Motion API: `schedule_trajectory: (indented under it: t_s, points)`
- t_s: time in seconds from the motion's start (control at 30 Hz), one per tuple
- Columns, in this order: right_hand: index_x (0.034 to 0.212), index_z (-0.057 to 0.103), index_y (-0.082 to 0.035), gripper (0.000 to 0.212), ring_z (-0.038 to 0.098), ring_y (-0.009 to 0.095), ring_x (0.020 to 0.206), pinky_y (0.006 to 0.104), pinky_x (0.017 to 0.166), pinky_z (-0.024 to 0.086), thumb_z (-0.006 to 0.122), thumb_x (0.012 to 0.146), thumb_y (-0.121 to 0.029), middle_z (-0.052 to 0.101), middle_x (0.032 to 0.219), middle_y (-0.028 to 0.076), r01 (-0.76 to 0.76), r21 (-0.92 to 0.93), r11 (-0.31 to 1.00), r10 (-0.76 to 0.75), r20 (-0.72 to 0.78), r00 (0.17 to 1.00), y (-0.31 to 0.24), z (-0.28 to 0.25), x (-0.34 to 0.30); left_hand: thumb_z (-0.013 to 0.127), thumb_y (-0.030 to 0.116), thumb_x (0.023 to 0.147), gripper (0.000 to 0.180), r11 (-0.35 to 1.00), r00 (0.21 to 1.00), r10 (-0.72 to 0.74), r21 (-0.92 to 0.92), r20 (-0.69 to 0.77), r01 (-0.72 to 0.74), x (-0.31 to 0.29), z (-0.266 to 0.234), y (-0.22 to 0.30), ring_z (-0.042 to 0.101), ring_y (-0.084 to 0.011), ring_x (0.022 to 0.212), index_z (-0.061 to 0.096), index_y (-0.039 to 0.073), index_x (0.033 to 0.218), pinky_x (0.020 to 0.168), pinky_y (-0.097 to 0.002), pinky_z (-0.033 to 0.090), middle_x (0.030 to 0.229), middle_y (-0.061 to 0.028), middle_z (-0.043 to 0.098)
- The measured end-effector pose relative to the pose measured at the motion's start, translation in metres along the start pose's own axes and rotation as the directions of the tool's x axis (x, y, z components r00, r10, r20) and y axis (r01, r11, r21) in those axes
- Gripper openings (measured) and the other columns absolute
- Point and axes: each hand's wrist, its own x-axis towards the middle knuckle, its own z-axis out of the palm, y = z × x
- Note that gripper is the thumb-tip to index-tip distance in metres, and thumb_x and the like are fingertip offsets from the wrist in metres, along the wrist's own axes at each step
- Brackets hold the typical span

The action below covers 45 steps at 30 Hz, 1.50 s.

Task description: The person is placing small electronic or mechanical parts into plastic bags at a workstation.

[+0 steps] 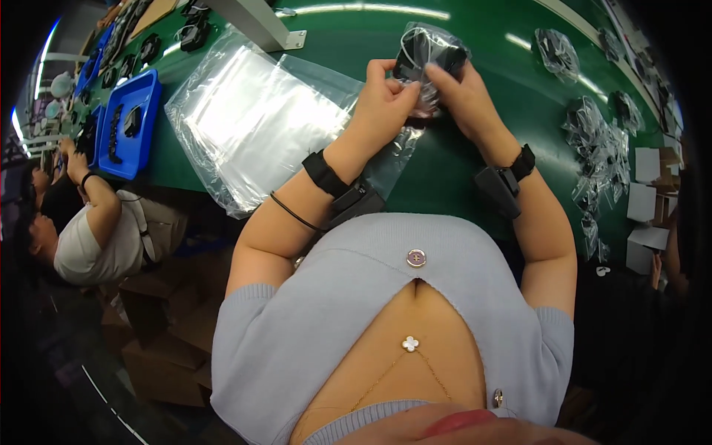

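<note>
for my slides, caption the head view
Left hand and right hand hold a bagged black item at a green table.

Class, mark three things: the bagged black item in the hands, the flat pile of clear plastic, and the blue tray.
Bagged black item (439, 52), head view: its upper middle.
Flat pile of clear plastic (256, 122), head view: its middle.
Blue tray (136, 155), head view: its bare floor.

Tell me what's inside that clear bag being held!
The clear bag holds a black device and looped pale cable. The left hand and right hand partly cover its lower end, hiding details there.
</note>
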Motion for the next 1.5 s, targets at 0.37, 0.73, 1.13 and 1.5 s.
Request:
schedule_trajectory:
  t_s: [0.37, 0.73, 1.13, 1.5]
  points:
    - [0.111, 0.057, -0.002, 0.037, 0.064, 0.031, 0.083, 0.0393, 0.072, 0.050, 0.059, 0.085, -0.029, 0.065, 0.093, 0.019, 0.146, -0.987, 0.065, -0.590, 0.080, 0.803, -0.003, -0.077, 0.183, 0.059, 0.008, 0.081, 0.031, 0.839, 0.962, 0.242, 0.470, 0.130, -0.275, 0.008, -0.005, 0.015, 0.060, -0.0283, 0.080, 0.047, -0.003, 0.107, 0.071, -0.0352, 0.049, 0.089, -0.0159, 0.059]
    - [0.112, 0.061, -0.011, 0.032, 0.065, 0.024, 0.087, 0.0340, 0.075, 0.050, 0.057, 0.085, -0.026, 0.065, 0.088, 0.019, 0.382, -0.727, 0.571, 0.070, 0.507, 0.859, 0.026, 0.146, 0.241, 0.059, 0.009, 0.080, 0.018, 0.809, 0.989, 0.114, 0.569, 0.092, -0.146, 0.010, -0.018, 0.014, 0.058, -0.0300, 0.074, 0.055, -0.002, 0.094, 0.067, -0.0379, 0.047, 0.081, -0.0173, 0.058]
    - [0.099, 0.061, 0.001, 0.027, 0.061, 0.038, 0.087, 0.0456, 0.076, 0.048, 0.054, 0.079, -0.016, 0.063, 0.086, 0.024, 0.599, -0.599, 0.531, -0.429, 0.419, 0.800, -0.002, 0.197, 0.286, 0.059, 0.008, 0.080, 0.017, 0.790, 0.983, 0.131, 0.585, 0.132, -0.184, 0.012, -0.025, 0.016, 0.059, -0.0258, 0.069, 0.057, -0.002, 0.093, 0.063, -0.0352, 0.047, 0.078, -0.0157, 0.058]
    - [0.114, 0.057, -0.003, 0.040, 0.052, 0.037, 0.110, 0.0454, 0.090, 0.045, 0.052, 0.083, -0.028, 0.053, 0.119, 0.026, 0.566, -0.814, 0.128, -0.568, 0.408, 0.715, 0.031, 0.207, 0.252, 0.056, 0.004, 0.074, 0.012, 0.763, 0.988, 0.084, 0.630, 0.128, -0.146, 0.011, -0.022, 0.022, 0.057, -0.0397, 0.079, 0.059, -0.003, 0.084, 0.073, -0.0442, 0.046, 0.081, -0.0220, 0.059]
